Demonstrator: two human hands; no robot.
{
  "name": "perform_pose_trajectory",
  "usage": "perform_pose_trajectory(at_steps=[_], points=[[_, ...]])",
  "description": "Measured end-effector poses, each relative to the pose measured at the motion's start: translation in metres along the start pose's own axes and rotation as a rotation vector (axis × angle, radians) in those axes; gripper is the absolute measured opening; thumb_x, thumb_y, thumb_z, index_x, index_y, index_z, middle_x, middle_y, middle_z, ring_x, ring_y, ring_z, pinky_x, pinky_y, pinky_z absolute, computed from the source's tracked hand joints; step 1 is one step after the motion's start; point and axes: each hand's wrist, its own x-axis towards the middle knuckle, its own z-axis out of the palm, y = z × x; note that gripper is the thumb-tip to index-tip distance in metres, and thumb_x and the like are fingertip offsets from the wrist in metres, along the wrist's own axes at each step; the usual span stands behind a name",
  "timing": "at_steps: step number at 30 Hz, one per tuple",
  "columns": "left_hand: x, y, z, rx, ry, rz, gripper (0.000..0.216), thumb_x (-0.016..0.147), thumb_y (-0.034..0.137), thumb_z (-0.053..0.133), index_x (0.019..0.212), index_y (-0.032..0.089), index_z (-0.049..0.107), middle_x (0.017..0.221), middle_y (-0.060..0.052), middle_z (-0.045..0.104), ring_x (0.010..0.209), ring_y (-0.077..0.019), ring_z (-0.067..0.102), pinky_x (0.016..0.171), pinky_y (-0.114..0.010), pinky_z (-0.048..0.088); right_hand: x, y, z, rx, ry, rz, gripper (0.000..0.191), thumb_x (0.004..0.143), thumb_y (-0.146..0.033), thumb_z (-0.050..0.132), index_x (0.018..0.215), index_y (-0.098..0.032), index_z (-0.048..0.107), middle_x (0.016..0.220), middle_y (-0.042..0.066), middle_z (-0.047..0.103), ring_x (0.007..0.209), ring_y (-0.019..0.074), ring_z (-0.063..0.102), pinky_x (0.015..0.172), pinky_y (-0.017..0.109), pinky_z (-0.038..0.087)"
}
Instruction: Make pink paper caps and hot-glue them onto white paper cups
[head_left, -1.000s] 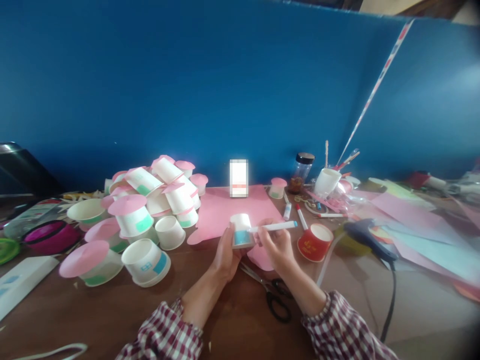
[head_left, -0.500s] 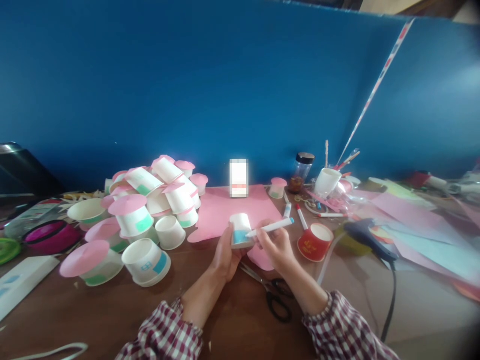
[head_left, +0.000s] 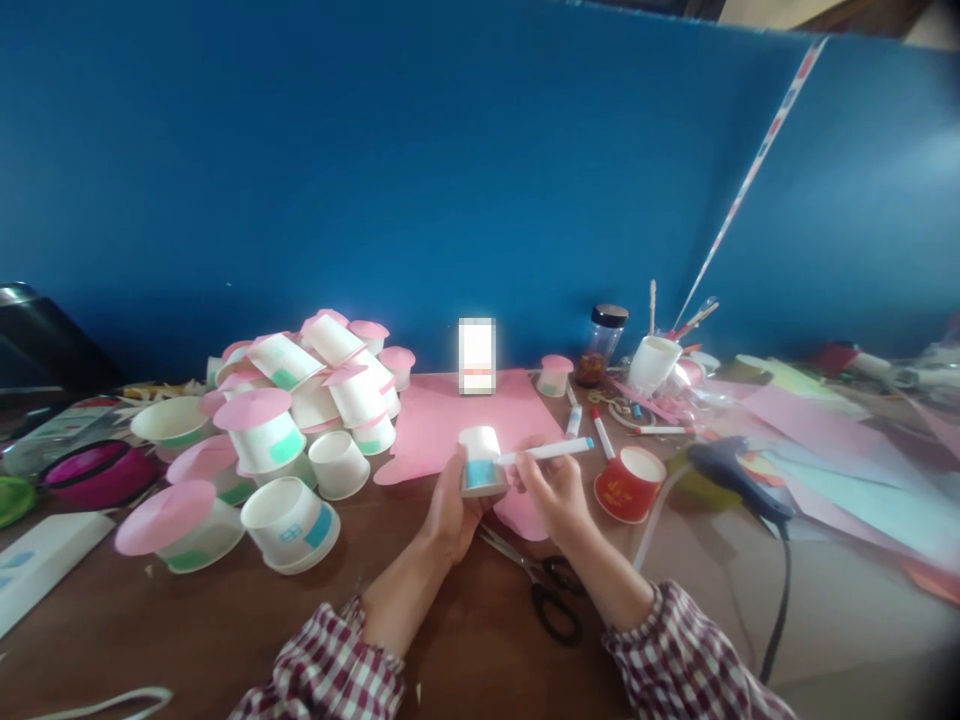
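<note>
In the head view, the left hand (head_left: 448, 510) has its fingers around a white cup (head_left: 478, 441) near pink paper (head_left: 439, 415), likely to keep it steady. The right hand (head_left: 555, 492) has its fingers pinching a marker (head_left: 553, 450), its tip by the cup's blue patch (head_left: 481, 474).

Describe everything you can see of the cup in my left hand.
The cup is small and white, apparently paper, with a blue patch low on its side. It stands roughly upright in view, slightly wider toward the bottom edge, so it's probably upside down. Your left hand grips its left side, in front of the pink sheet. The pen in your right hand points at the patch; whether its tip touches is unclear.
</note>
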Motion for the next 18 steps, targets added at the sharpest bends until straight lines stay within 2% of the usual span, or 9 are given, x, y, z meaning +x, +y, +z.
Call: perform_pose_trajectory(at_steps=[14, 18], points=[[-0.0006, -0.0042, -0.0001, 0.07, -0.069, 0.071, 0.043, 0.082, 0.05, 0.054, 0.094, 0.01, 0.064, 0.084, -0.01, 0.069, 0.079, -0.0212, 0.065, 0.074, -0.032, 0.048, -0.0021, 0.0009, 0.0027, -0.021, -0.003, 0.001, 0.013, 0.083, -0.029, 0.055, 0.076, -0.018, 0.056, 0.058, -0.001, 0.058, 0.051, 0.0111, 0.052, 0.05, 0.023, 0.043], [-0.0011, -0.003, 0.0004, 0.077, -0.051, 0.076, 0.042, 0.083, 0.05, 0.052, 0.097, 0.011, 0.062, 0.085, -0.009, 0.069, 0.077, -0.0205, 0.065, 0.073, -0.032, 0.049, -0.0013, 0.0009, 0.0009, -0.042, 0.015, -0.009, 0.013, 0.083, -0.028, 0.055, 0.076, -0.017, 0.057, 0.058, -0.001, 0.058, 0.051, 0.011, 0.052, 0.049, 0.022, 0.042]])
